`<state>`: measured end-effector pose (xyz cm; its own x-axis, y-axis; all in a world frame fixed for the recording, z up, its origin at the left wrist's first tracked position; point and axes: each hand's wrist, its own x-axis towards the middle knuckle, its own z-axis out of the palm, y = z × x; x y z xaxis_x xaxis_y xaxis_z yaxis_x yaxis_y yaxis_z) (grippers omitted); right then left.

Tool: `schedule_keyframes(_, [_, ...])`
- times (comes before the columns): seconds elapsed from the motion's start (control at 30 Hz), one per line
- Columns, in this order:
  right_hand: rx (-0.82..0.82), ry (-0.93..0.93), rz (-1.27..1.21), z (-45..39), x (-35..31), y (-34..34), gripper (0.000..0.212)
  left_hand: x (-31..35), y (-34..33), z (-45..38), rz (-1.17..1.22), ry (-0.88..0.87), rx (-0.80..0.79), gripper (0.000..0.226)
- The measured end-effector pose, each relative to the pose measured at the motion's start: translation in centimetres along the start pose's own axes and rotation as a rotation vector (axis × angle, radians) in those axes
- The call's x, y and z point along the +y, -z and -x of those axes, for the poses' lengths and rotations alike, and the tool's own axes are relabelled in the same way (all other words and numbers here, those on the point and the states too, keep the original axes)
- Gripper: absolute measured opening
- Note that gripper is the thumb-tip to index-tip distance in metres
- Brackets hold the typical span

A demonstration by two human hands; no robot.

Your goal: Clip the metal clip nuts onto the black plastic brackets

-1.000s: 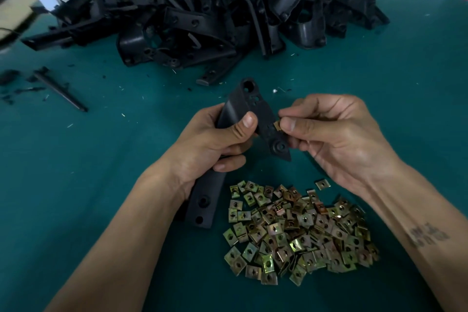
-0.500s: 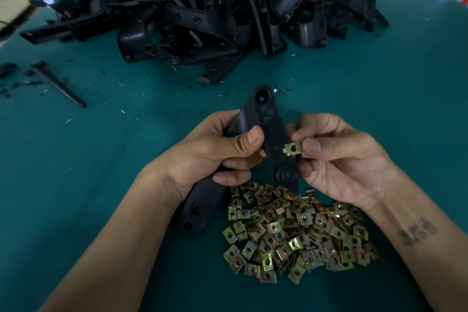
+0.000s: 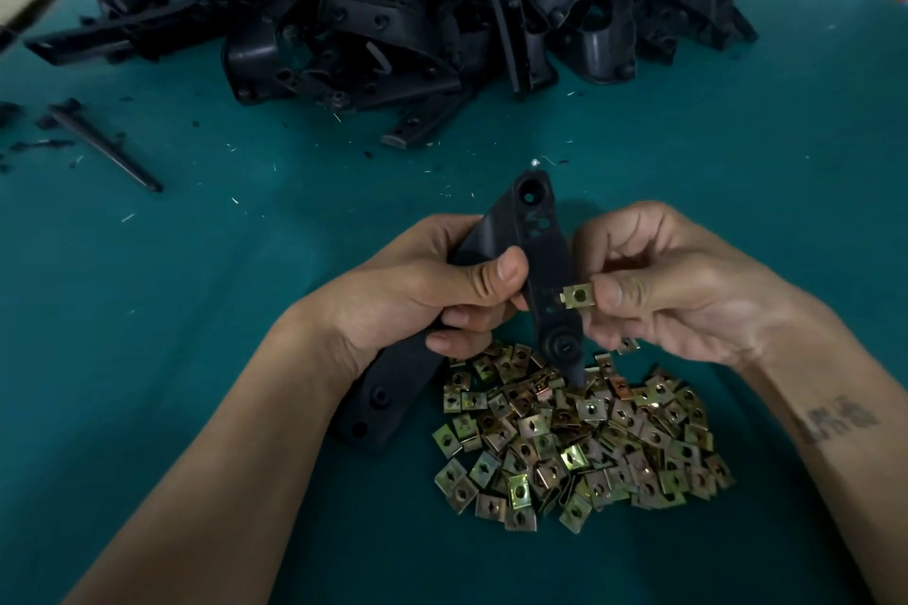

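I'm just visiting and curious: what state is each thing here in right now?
Left hand: grips the bracket.
Right hand: pinches one clip nut.
Bracket: held up, tilted.
Clip nut: at the bracket's edge, not clearly seated.
Loose clip nuts: heaped on the table.
Other brackets: piled at the back.

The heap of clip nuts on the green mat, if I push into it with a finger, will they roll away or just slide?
The heap of clip nuts would likely slide and scatter, not roll: each piece looks flat and square. They seem small, thin metal, so probably light and easily shoved. Some overlap or stand on edge, so a few may snag and drag together across the mat.
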<state>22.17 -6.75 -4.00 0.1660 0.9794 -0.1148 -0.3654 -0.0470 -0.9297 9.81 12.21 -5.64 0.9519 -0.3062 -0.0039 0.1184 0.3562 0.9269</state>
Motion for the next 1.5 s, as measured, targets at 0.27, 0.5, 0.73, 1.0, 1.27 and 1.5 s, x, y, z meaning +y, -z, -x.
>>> schedule_keyframes(0.27, [0.106,0.044,0.311,0.2,0.4,-0.5,0.055,-0.1,-0.1,-0.1,-0.027,0.018,0.004,0.030])
schedule_keyframes(0.5, [0.045,0.049,0.464,-0.1,0.5,-0.4,0.067,-0.3,-0.2,0.0,-0.010,0.020,-0.002,0.028])
schedule_keyframes(0.73, [0.229,-0.044,0.651,2.4,-1.5,1.6,0.018,-0.1,0.1,-0.2,0.017,-0.009,0.113,0.023])
schedule_keyframes(1.0, [0.318,-0.298,1.072,3.5,-1.4,0.8,0.021,0.0,0.3,-0.2,0.077,-0.002,0.190,0.036])
schedule_keyframes(1.27, [0.550,0.082,0.976,1.9,0.8,0.7,0.016,-0.2,0.4,-0.3,0.094,-0.005,0.208,0.026])
schedule_keyframes(1.5, [0.708,0.339,0.648,-0.5,2.3,-0.1,0.023,-0.2,0.5,-0.2,0.156,0.000,0.176,0.024])
